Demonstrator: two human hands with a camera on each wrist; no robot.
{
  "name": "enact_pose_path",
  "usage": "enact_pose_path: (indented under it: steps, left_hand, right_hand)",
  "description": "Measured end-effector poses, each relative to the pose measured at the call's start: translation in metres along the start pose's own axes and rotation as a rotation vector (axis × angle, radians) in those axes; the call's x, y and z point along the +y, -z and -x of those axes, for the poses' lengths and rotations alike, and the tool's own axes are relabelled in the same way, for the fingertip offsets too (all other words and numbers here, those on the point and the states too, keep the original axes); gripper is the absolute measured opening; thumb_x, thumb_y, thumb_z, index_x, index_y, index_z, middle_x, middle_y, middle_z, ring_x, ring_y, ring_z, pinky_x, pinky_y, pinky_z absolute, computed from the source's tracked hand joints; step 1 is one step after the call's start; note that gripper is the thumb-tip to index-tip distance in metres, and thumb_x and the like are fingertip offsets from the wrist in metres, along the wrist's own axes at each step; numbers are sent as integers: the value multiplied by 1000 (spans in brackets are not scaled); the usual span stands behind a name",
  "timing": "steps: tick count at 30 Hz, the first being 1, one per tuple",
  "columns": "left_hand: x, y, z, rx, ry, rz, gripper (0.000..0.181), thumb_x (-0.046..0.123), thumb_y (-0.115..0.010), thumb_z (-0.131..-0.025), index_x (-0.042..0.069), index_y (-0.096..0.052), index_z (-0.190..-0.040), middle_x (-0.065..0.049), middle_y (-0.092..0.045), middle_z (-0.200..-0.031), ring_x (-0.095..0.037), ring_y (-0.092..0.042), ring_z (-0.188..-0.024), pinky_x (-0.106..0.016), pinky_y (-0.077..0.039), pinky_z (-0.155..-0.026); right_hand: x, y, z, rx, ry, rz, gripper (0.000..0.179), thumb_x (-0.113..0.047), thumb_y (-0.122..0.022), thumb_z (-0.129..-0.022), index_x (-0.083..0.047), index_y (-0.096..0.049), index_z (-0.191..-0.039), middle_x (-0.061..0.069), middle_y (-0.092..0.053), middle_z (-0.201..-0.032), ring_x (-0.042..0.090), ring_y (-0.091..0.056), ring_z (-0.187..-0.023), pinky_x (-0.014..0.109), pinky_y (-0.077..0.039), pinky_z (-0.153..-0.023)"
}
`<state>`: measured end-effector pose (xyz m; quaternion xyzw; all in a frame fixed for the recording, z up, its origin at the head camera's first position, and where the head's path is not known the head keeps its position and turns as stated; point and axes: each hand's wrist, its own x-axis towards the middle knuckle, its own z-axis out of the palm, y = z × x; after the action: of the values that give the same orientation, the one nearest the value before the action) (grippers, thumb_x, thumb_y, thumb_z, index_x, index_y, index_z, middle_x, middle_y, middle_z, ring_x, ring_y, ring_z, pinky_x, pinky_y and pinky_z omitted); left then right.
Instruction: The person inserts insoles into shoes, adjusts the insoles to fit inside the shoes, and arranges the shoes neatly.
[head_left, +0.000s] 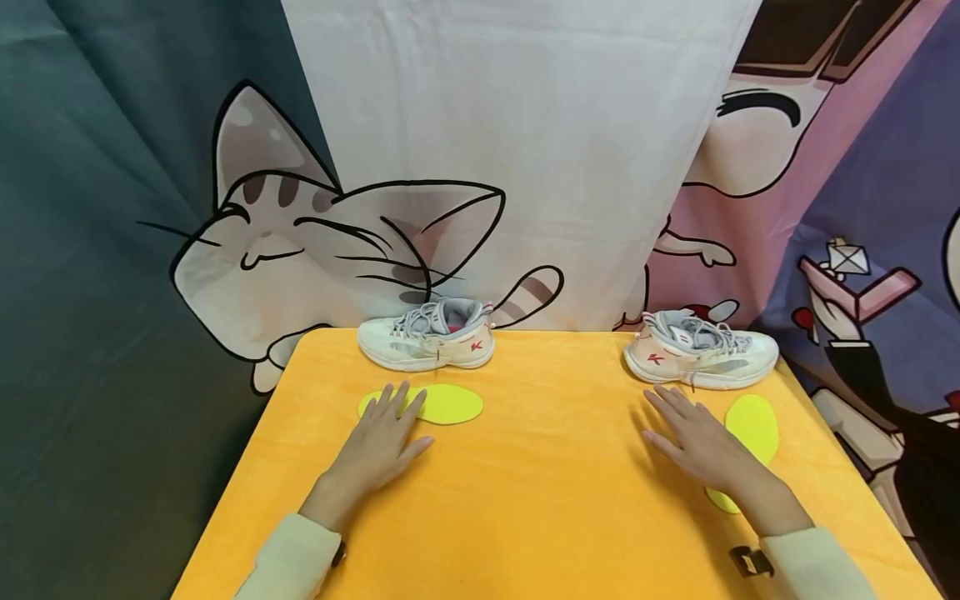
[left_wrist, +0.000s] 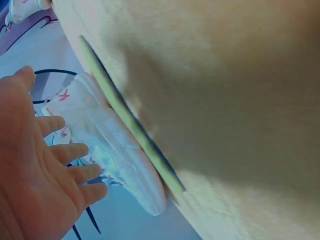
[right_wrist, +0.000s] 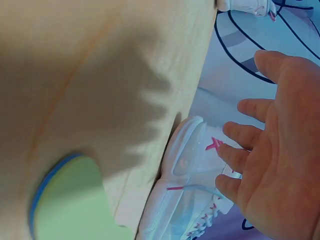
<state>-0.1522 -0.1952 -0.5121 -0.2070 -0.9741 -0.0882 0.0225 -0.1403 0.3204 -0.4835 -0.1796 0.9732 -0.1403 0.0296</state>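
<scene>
My left hand (head_left: 381,440) hovers with spread fingers over one end of a yellow insole (head_left: 452,404), which lies lengthwise across the table. Behind that insole stands a white sneaker (head_left: 427,335), its toe to the left. On the other side, my right hand (head_left: 693,442) is held above the table, fingers extended and holding nothing. A second yellow insole (head_left: 752,429) lies beyond it, partly hidden by the forearm. Another white sneaker (head_left: 701,350) rests behind this hand, toe to the right. In the right wrist view the insole (right_wrist: 70,205) shows a blue underside edge.
A yellow-orange cloth covers the table (head_left: 540,483). Right behind its back edge hangs a curtain (head_left: 525,125) printed with a cartoon cat and figures. A dark strap (head_left: 752,561) sits at the right wrist.
</scene>
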Motion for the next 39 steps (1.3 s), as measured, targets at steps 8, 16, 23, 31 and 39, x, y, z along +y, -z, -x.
enact_pose_path:
  steps: [8,16,23,31,39]
  left_hand:
    - [12,9,-15,12,-40,2,72,52,-56,-103,13,-37,-161,-22,-30,-166,-46,-28,-153,-65,-29,-120]
    - [17,13,-35,-8,-48,-48,73,53,-55,-104,14,-33,-162,-20,-28,-168,-44,-27,-155,-64,-29,-121]
    - [21,22,-52,25,-70,-71,74,48,-59,-103,11,-34,-162,-20,-25,-169,-41,-26,-155,-58,-27,-124]
    - [23,34,-70,50,-100,-84,71,42,-60,-104,5,-35,-159,-22,-31,-166,-39,-31,-154,-50,-24,-127]
    - [25,39,-92,99,-128,-61,71,35,-68,-101,2,-39,-157,-23,-38,-162,-40,-38,-150,-52,-31,-124]
  right_hand:
    - [-6,3,-9,68,71,15,68,-32,-66,-101,-4,-40,-157,28,-37,-160,50,-40,-143,72,-32,-112]
    - [-18,10,-26,85,115,-18,69,-34,-65,-102,-7,-37,-160,27,-34,-162,51,-43,-141,72,-32,-112]
    - [-23,12,-39,80,133,-37,68,-26,-66,-102,-2,-37,-158,26,-31,-164,50,-41,-143,65,-35,-115]
    - [-31,12,-50,56,136,-34,65,-23,-64,-103,-2,-37,-158,28,-31,-164,49,-37,-147,65,-33,-117]
    - [-42,2,-66,98,246,71,65,-21,-69,-99,3,-43,-153,29,-41,-158,51,-44,-142,68,-37,-113]
